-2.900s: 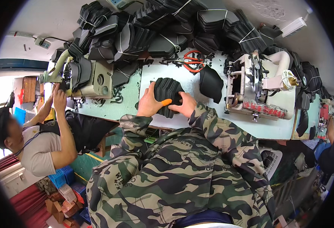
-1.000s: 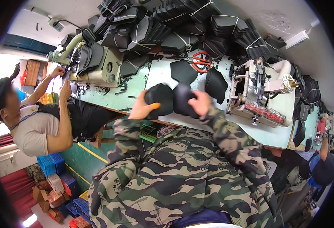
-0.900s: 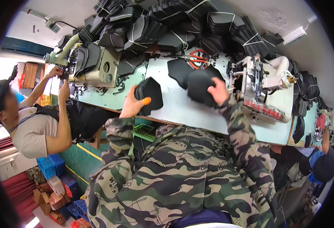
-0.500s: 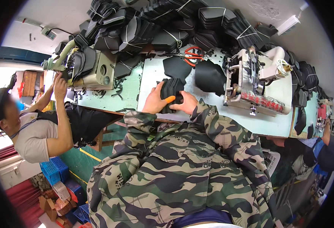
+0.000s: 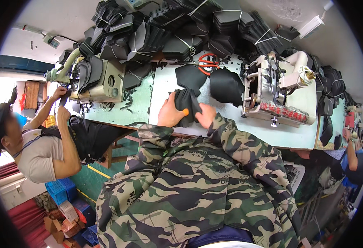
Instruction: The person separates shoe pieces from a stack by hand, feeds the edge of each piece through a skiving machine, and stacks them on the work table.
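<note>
A stack of dark grey, flat-cut pieces (image 5: 185, 106) stands at the near edge of the pale worktable (image 5: 227, 120), between my two hands. My left hand (image 5: 170, 112) is closed round its left side, with an orange cover on the thumb. My right hand (image 5: 206, 115) presses the stack's right side with thumb and fingers, and the top pieces are fanned and bent. Just beyond lies a flat black piece (image 5: 189, 77). To the right of that is a larger black piece (image 5: 227, 85).
Scissors with orange-red handles (image 5: 208, 63) lie behind the black pieces. A sewing-type machine (image 5: 278, 91) stands right, another (image 5: 103, 82) left. Tied bundles of dark pieces (image 5: 148, 39) pile up along the back. One co-worker (image 5: 41, 144) sits left, another (image 5: 353, 161) far right.
The stack's pieces have gone from squared up to fanned and bent between my hands. My right hand has shifted slightly. The left co-worker's hands have moved apart at their machine.
</note>
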